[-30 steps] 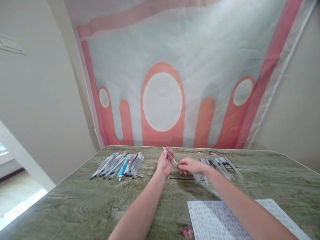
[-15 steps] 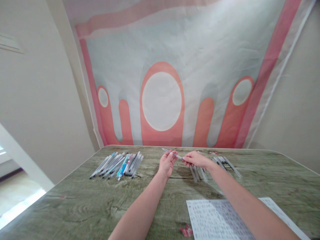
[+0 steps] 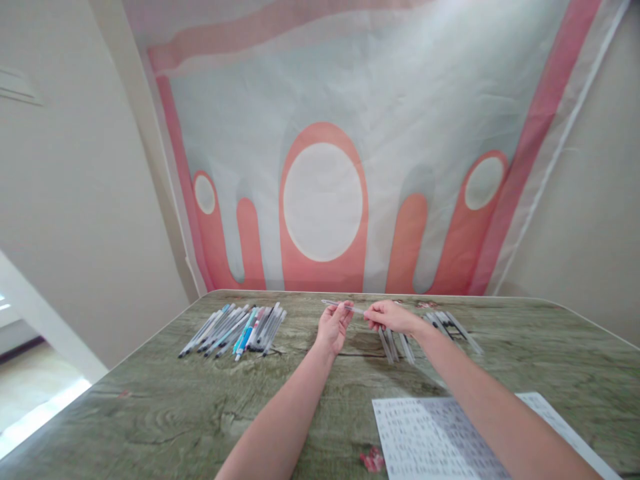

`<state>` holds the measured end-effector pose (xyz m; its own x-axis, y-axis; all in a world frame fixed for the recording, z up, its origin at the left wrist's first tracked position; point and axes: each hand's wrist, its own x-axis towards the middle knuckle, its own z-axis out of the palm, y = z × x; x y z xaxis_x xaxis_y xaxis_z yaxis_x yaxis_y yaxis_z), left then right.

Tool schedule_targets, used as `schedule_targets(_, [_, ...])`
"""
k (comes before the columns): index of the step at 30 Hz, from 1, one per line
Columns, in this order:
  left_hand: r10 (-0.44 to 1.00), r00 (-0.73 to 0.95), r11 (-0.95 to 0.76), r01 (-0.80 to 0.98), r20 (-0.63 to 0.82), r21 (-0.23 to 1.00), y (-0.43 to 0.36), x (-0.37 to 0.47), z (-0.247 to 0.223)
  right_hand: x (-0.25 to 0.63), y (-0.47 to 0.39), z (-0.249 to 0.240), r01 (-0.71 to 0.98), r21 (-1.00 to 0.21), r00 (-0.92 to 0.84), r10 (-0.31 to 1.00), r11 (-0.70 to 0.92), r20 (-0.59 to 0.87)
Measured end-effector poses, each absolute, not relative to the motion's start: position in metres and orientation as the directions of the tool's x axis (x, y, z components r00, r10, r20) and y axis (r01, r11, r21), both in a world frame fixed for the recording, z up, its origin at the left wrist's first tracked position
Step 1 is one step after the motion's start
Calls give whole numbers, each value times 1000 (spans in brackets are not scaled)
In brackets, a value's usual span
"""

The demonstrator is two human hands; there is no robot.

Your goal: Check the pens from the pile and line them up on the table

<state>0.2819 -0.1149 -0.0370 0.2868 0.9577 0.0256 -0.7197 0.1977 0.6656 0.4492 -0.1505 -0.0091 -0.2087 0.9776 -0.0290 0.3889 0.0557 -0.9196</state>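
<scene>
A thin, clear pen (image 3: 357,309) is held between my two hands above the far middle of the table, lying nearly level. My left hand (image 3: 336,325) pinches it near its left end, which pokes out past the fingers. At the other end, the fingers of my right hand (image 3: 389,316) are closed on it. Whether the pen has a refill inside is too small to see. Below my right hand lie several clear pen tubes (image 3: 391,350), their far ends hidden by that hand.
On the left lies a row of several pens (image 3: 235,328), some blue, most clear or grey. More pens and dark caps (image 3: 453,325) lie right of my right forearm. A sheet of paper with writing (image 3: 420,433) is at the near right, partly under that forearm.
The pen has tilted slightly to a flatter angle between my hands. Both hands stay in almost the same place.
</scene>
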Motion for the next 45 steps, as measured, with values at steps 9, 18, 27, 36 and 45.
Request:
schedule_targets(9, [961,274,196,-723,15,663,-114,281,-37,449,-151,-8,370,-929,-190,980,20,-55])
schedule_targets(18, [954,298,207,-735,34,646,-113,281,-39,449,-152,-8,350,-935,-206,970,-49,-128])
schedule_targets(27, [959,284,226,-716,-20,660,-114,282,-38,450,-154,-8,352,-933,-256,952,-70,-168])
schedule_targets(36, [962,273,225,-734,-26,641,-114,283,-38,453,-152,-9,360,-933,-225,971,2,-85])
schedule_targets(45, [964,261,227,-738,-42,636,-113,284,-40,452,-151,-11,383,-923,-212,976,43,-43])
